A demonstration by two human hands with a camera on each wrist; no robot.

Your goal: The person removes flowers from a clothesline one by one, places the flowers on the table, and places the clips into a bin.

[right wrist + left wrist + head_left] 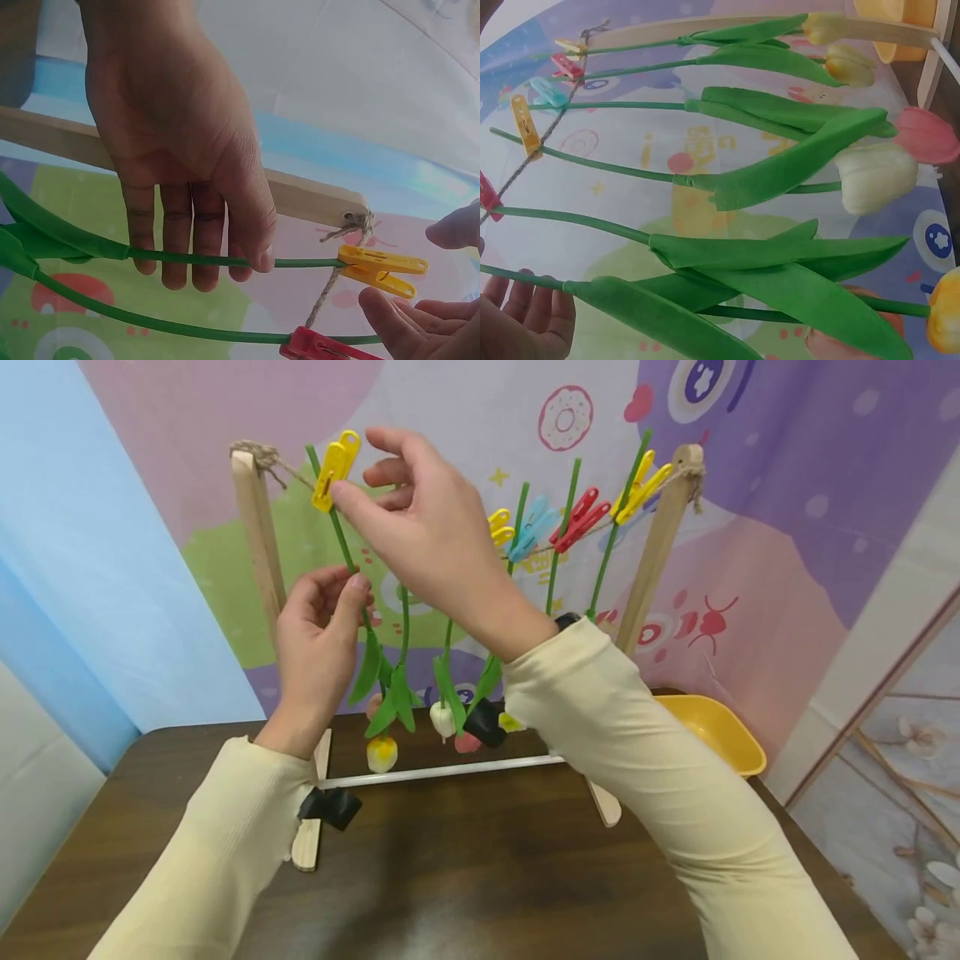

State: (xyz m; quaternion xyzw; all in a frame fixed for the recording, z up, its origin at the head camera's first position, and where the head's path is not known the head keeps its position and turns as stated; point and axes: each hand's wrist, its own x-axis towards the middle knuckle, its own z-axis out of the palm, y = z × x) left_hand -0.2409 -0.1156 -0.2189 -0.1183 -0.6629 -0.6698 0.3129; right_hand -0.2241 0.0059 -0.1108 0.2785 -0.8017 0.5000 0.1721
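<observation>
My left hand pinches the green stem of an artificial tulip between thumb and fingers. Higher up, a yellow clothespin clips that stem to the twine near the left post. My right hand is beside this clothespin; in the right wrist view its thumb and fingers are spread apart around the handle ends. A red clothespin holds the neighbouring stem. Several more tulips hang heads down along the twine, among them a white tulip and a pink tulip.
The twine runs between a left wooden post and a right wooden post, joined below by a white rod. This rack stands on a dark wooden table. At the back right is a yellow basin; a patterned cloth hangs behind.
</observation>
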